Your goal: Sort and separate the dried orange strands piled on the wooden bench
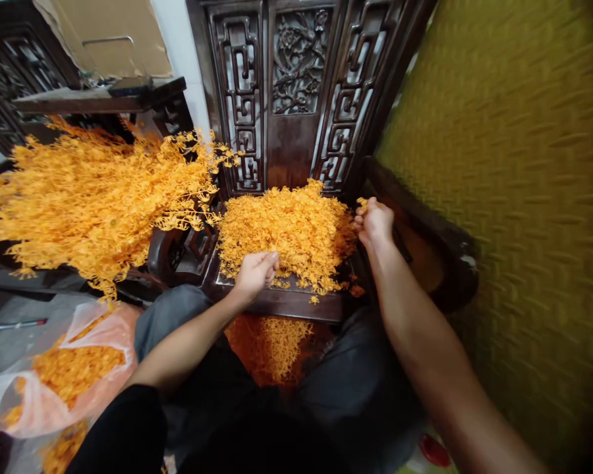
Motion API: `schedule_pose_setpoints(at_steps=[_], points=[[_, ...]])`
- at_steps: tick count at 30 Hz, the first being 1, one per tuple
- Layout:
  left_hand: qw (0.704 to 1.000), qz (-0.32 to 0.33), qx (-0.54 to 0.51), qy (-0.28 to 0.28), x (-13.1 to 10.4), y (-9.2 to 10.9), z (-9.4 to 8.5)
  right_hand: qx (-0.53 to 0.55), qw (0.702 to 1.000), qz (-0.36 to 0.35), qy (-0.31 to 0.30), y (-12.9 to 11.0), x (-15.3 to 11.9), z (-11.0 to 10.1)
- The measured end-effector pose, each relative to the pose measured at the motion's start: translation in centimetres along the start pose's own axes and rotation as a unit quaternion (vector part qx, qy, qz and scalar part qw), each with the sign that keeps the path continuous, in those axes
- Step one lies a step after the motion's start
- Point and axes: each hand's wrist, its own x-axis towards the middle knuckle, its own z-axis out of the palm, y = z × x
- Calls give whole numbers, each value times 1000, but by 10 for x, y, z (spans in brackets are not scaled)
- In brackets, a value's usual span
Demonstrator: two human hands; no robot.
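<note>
A heap of small orange artificial flower pieces [286,220] covers the seat of the dark carved wooden chair [291,148] in front of me. My left hand [257,273] is closed at the near left edge of the heap, above the seat's front rim; its fingers hide whatever may be between them. Off the heap's right side, near the chair's armrest, my right hand [375,222] is closed in a pinch. A small orange flower piece [362,203] sticks out at its fingertips.
Long orange flower sprays [93,204] pile up at left, beside a wooden side table [99,99]. A translucent plastic bag [54,395] with orange pieces lies at lower left. More orange pieces [277,345] lie below the seat. A yellow-green textured surface [514,197] rises at right.
</note>
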Motion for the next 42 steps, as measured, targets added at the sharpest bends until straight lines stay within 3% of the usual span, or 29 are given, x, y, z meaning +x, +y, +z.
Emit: schedule_pose_setpoints(at_steps=[3,6,9,14,18,22,30,36,39,42], points=[[1000,13,3,-12,7,5,-11,43,996,40,-71,3,-18,6],[999,37,21,-1,10,9,-14,91,972,75,-203,7,-46,28],[998,50,48,11,8,11,-12,136,948,108,-267,6,-61,41],[999,42,19,19,6,12,-3,110,948,134,-267,0,-69,41],[994,56,-44,82,11,13,2,48,949,109,-293,2,-79,45],[991,60,-10,116,14,8,1,9,951,105,-292,5,-92,54],[979,59,176,89,11,4,-1,19,938,102,-330,11,-108,62],[955,67,280,66,12,4,-1,29,954,56,-294,28,-119,70],[959,64,268,57,13,4,0,5,956,46,-290,35,-122,75],[983,47,176,28,12,4,2,-45,957,-4,-285,38,-106,71]])
